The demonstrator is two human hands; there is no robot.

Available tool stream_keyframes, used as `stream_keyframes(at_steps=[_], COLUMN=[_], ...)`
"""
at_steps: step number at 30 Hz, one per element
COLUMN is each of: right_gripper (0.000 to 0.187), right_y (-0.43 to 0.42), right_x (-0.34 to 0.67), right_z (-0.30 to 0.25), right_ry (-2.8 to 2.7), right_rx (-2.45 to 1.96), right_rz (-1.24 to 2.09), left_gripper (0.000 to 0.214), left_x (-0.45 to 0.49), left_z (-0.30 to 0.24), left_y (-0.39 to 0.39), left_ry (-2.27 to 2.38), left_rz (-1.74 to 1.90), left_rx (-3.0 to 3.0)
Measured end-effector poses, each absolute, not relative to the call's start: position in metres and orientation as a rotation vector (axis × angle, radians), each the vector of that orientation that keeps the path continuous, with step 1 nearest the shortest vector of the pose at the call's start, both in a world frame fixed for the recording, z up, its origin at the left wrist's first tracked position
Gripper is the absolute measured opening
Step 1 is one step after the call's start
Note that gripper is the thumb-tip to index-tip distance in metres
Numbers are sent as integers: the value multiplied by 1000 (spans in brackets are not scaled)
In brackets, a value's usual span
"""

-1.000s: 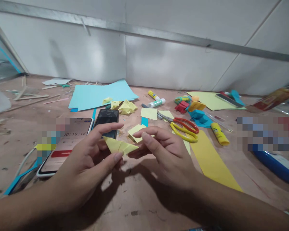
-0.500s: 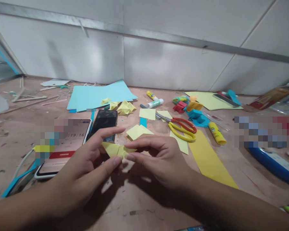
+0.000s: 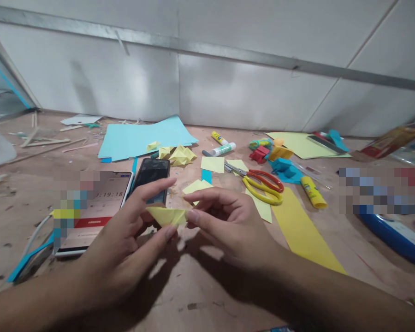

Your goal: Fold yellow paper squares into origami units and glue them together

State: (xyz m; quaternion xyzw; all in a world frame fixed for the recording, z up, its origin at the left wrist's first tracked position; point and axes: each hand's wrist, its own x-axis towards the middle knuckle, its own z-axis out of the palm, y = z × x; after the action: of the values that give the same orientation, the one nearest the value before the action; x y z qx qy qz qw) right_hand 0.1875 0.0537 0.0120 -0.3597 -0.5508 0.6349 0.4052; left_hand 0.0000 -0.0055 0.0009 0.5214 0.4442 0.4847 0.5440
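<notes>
A small folded piece of yellow paper (image 3: pixel 166 215) is held above the table between both hands. My left hand (image 3: pixel 131 240) grips its lower edge with the thumb in front; the index finger is stretched out above it. With thumb and fingers my right hand (image 3: pixel 228 221) pinches the paper's right end. Parts of the fingers behind the paper are hidden. Just beyond lie pale yellow paper squares (image 3: pixel 195 185) and a black phone (image 3: pixel 154 170). Folded yellow paper pieces (image 3: pixel 181 156) stand farther back.
Scissors (image 3: pixel 263 184) with red and yellow handles rest among paper squares. Glue sticks (image 3: pixel 313 192) and a yellow strip (image 3: pixel 304 235) lie to the right. A lit phone (image 3: pixel 97 221) is at the left. Blue sheets (image 3: pixel 141 136) lie near the wall.
The right index finger has lifted off the top of the paper, and the right thumb now presses its right end. The paper's upper edge looks straighter, forming a flat-topped triangle.
</notes>
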Motion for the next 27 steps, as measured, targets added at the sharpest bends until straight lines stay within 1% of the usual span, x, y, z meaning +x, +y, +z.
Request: stream_keyframes(at_steps=[2, 5, 7, 8, 9, 11, 12, 14, 16, 17, 18, 20, 21, 23, 27], right_gripper=[30, 53, 66, 66, 61, 43, 33, 19, 10, 10, 13, 19, 21, 19, 18], right_y=[53, 49, 48, 48, 49, 54, 56, 58, 58, 57, 57, 56, 56, 58, 60], right_x=[188, 189, 192, 193, 195, 198, 199, 198, 194, 192, 191, 189, 190, 194, 200], right_z=[11, 9, 10, 11, 13, 16, 17, 16, 13, 11, 8, 5, 4, 4, 10], right_ry=[-1406, -1544, -1735, -1851, -1957, -2109, -2141, -2107, -1948, -1849, -1753, -1637, -1653, -1811, -2153], right_rx=[-920, -926, -856, -787, -715, -612, -604, -696, -847, -906, -946, -960, -944, -884, -761], right_rz=[1638, 1652, 1506, 1384, 1246, 1027, 977, 1001, 1128, 1216, 1305, 1421, 1414, 1255, 824], left_gripper=[56, 59, 57, 56, 54, 52, 52, 52, 53, 53, 50, 39, 32, 21, 18], left_x=[0, -6, -10, -12, -13, -14, -14, -13, -13, -12, -12, -11, -11, -10, -9], left_z=[1, 0, -2, -3, -5, -7, -7, -8, -7, -5, -4, -1, 0, 1, 3], left_y=[-4, 0, 1, 1, 0, -1, -1, -1, 1, 2, 3, 6, 7, 9, 12], left_ry=[1101, 1100, 1058, 1032, 1008, 972, 966, 972, 1015, 1043, 1060, 1060, 1053, 1061, 1093], left_rz=[1286, 1286, 1196, 1144, 1095, 1027, 1021, 1040, 1073, 1085, 1081, 1034, 1006, 983, 992], left_rx=[1206, 1261, 1321, 1359, 1400, 1473, 1484, 1461, 1406, 1365, 1317, 1218, 1173, 1099, 980])
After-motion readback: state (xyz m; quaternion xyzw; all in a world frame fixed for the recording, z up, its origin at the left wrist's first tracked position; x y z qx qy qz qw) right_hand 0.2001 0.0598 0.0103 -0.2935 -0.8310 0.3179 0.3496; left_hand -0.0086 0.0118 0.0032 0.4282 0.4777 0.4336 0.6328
